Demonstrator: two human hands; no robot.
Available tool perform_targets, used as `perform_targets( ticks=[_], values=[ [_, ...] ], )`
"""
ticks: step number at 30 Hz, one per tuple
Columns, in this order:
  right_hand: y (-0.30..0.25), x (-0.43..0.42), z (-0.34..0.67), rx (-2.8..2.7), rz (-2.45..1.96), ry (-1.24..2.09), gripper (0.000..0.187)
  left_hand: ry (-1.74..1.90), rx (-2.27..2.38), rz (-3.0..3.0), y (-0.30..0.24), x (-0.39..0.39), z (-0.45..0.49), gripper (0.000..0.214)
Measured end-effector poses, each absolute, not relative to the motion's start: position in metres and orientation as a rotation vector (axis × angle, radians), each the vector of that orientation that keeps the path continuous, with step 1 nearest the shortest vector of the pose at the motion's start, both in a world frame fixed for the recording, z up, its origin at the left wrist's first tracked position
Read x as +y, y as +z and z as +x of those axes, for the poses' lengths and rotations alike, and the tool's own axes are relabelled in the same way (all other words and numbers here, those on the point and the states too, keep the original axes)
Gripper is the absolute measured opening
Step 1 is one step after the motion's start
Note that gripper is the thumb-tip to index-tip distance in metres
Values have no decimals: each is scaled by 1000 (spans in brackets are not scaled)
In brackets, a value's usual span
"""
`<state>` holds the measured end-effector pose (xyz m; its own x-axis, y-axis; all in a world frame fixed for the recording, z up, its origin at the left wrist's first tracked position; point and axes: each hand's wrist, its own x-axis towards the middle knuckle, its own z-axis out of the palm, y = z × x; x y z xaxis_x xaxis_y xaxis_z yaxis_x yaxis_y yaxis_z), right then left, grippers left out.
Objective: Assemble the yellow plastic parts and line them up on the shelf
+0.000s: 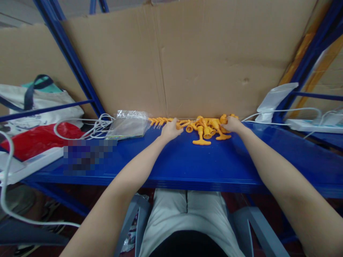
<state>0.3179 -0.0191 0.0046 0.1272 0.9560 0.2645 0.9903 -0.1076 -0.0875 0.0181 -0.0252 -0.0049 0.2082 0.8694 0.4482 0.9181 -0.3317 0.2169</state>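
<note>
A pile of yellow plastic T-handled pieces (201, 142), some with bell-shaped hollow ends, lies toward the back of the blue table (187, 164). Left of it, a row of yellow pieces with thin metal spirals (155, 123) lines the cardboard. My left hand (170, 131) is closed around a yellow spiral-shaped piece (183, 124), between the row and the pile. At the pile's right end, my right hand (232, 125) has its fingers curled on a yellow piece (223, 119); its exact shape is partly hidden by the fingers.
Clear plastic bags (128, 125) lie left of the row, beside tangled white cables (99, 126). A red bag (45, 137) and a cloth tote (40, 103) are farther left. Tall cardboard (200, 60) closes the back; blue posts (72, 60) rise at the sides.
</note>
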Motion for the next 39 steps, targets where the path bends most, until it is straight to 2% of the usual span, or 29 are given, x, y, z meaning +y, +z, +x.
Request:
perform_targets(
  ticks=[8,22,24,28,36,39],
  values=[
    [-3,-18,307,-1729,-2253,-53,53,-720,-1787,-2397,-2,-30,20,46],
    [-3,-19,314,-1544,-2111,288,43,-736,-1742,-2413,-3,-27,19,44],
    [-3,-19,318,-1578,-2164,252,44,-737,-1748,-2415,-2,-29,19,44],
    [-12,-9,326,-1742,-2247,-21,43,-749,-1751,-2404,-2,-29,20,44],
    [-32,11,334,-1724,-2129,-126,57,-752,-1706,-2392,-6,-17,16,28],
    [-31,10,334,-1690,-2164,-101,57,-766,-1683,-2383,-5,-15,14,29]
  ],
)
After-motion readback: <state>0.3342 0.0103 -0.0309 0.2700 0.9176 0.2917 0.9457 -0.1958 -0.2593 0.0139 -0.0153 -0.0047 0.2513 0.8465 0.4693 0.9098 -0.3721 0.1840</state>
